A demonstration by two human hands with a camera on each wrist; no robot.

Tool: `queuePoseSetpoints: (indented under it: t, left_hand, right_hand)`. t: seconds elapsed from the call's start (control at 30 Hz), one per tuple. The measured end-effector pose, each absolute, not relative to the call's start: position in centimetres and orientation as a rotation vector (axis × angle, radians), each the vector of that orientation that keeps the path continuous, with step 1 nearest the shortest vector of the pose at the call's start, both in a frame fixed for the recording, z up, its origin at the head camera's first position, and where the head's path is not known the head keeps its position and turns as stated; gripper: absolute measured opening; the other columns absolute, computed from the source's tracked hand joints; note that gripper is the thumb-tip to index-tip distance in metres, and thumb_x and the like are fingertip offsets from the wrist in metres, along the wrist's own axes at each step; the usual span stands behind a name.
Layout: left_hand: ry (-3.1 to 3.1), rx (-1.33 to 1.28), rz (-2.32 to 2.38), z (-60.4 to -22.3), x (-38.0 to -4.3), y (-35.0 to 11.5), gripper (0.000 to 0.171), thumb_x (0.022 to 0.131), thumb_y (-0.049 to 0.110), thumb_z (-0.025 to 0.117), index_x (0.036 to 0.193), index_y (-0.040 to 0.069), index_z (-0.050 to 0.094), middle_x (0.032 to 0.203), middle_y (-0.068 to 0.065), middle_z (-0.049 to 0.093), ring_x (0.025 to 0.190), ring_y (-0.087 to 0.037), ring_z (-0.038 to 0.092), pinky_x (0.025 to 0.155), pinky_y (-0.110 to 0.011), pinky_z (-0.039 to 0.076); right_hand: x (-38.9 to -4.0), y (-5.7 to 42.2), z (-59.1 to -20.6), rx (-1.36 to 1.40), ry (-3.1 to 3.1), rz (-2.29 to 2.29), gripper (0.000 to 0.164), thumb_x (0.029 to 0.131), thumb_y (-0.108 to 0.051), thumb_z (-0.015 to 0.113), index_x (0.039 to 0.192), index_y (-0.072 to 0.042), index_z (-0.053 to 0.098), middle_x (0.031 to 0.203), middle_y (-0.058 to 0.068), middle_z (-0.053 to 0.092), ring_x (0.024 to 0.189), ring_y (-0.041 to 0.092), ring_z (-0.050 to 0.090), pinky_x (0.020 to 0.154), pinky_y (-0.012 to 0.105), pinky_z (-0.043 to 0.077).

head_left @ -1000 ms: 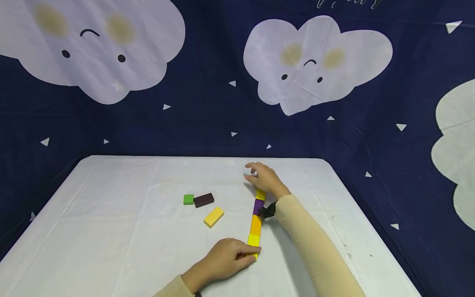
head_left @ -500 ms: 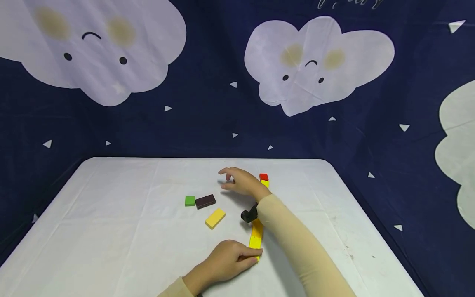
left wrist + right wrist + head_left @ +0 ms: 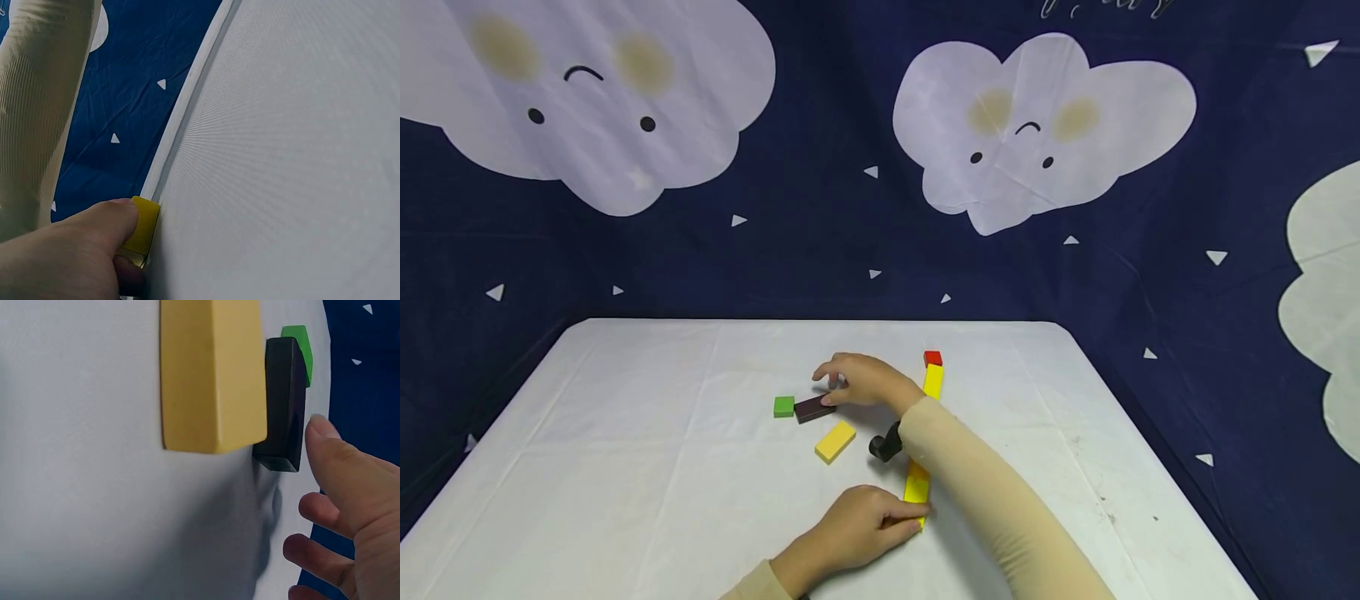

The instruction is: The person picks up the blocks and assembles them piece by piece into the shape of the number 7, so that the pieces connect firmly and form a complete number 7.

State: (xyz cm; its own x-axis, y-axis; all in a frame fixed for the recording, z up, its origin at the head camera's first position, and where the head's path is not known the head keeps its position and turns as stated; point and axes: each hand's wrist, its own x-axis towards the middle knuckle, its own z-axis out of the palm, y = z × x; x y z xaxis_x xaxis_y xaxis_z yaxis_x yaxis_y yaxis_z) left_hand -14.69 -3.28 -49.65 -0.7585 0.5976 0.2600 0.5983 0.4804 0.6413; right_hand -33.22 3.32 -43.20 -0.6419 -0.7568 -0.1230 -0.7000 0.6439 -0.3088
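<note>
Head view: the right hand (image 3: 861, 381), fingers parted, reached the dark block (image 3: 811, 409) on the desk (image 3: 647, 467); uneven closing could have bumped the green block (image 3: 784, 407), a dipping sleeve (image 3: 992, 492) the block row (image 3: 933, 382). Left wrist: the left hand (image 3: 78, 244) pinched the yellow block (image 3: 147, 219); twisting might have skewed the row. Right wrist: the fingers held nothing.

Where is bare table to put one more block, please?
Left of the green block, to the left table edge; also right of the right sleeve, beside small specks. Crowded: from the dark block to the block row, where the right hand is.
</note>
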Motion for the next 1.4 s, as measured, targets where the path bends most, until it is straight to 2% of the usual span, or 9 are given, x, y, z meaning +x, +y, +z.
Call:
queuePoseSetpoints:
  t: [0.1,0.33,0.57,0.8,1.1,1.4]
  left_hand:
    - [-2.697,-1.101,-1.174,-49.7,-14.7,-3.3,0.026,0.098,0.034,0.061,0.120,0.029,0.073,0.103,0.017,0.075,0.087,0.012,0.061,0.078,-0.015,0.049]
    - [-2.685,-1.106,-1.159,-49.9,-14.7,-3.2,0.025,0.098,0.033,0.061,0.120,0.029,0.073,0.104,0.016,0.075,0.092,0.010,0.063,0.080,-0.015,0.049]
    - [-2.670,-1.119,-1.148,-49.9,-14.7,-3.2,0.025,0.098,0.033,0.061,0.120,0.029,0.073,0.101,0.018,0.075,0.082,0.014,0.059,0.073,-0.011,0.046]
    - [-2.680,-1.119,-1.155,-49.9,-14.7,-3.3,0.026,0.099,0.034,0.060,0.121,0.029,0.073,0.105,0.016,0.075,0.092,0.010,0.063,0.080,-0.016,0.050]
    - [-2.698,-1.111,-1.170,-49.8,-14.7,-3.4,0.027,0.100,0.036,0.058,0.123,0.030,0.071,0.109,0.017,0.073,0.098,0.007,0.064,0.085,-0.021,0.051]
    - [-2.684,-1.115,-1.156,-50.1,-14.7,-3.4,0.027,0.100,0.035,0.059,0.123,0.030,0.071,0.106,0.016,0.074,0.096,0.008,0.065,0.084,-0.020,0.051]
  right_hand:
    - [-33.1,3.2,-43.3,-1.203,2.619,-0.304,0.046,0.091,-0.036,0.072,0.135,-0.033,0.060,0.114,-0.005,0.064,0.095,0.010,0.056,0.091,0.029,0.048]
    - [-32.8,3.2,-43.4,-1.219,2.564,-0.292,0.050,0.091,-0.034,0.072,0.139,-0.036,0.056,0.118,-0.007,0.063,0.098,0.009,0.055,0.091,0.027,0.047]
    - [-32.6,3.1,-43.3,-1.268,2.497,-0.273,0.047,0.091,-0.029,0.073,0.136,-0.032,0.060,0.116,-0.006,0.063,0.098,0.009,0.055,0.092,0.024,0.045]
    - [-32.4,3.2,-43.0,-1.266,2.565,-0.106,0.042,0.094,-0.030,0.068,0.136,-0.036,0.061,0.118,-0.007,0.062,0.099,0.008,0.054,0.094,0.027,0.046]
    - [-32.3,3.6,-43.2,-1.325,2.551,0.074,0.052,0.098,-0.034,0.062,0.146,-0.046,0.044,0.128,-0.009,0.056,0.107,0.011,0.054,0.097,0.032,0.047]
    - [-32.2,4.1,-42.8,-1.308,2.582,0.095,0.048,0.099,-0.031,0.061,0.143,-0.046,0.048,0.122,-0.008,0.056,0.104,0.011,0.055,0.096,0.032,0.048]
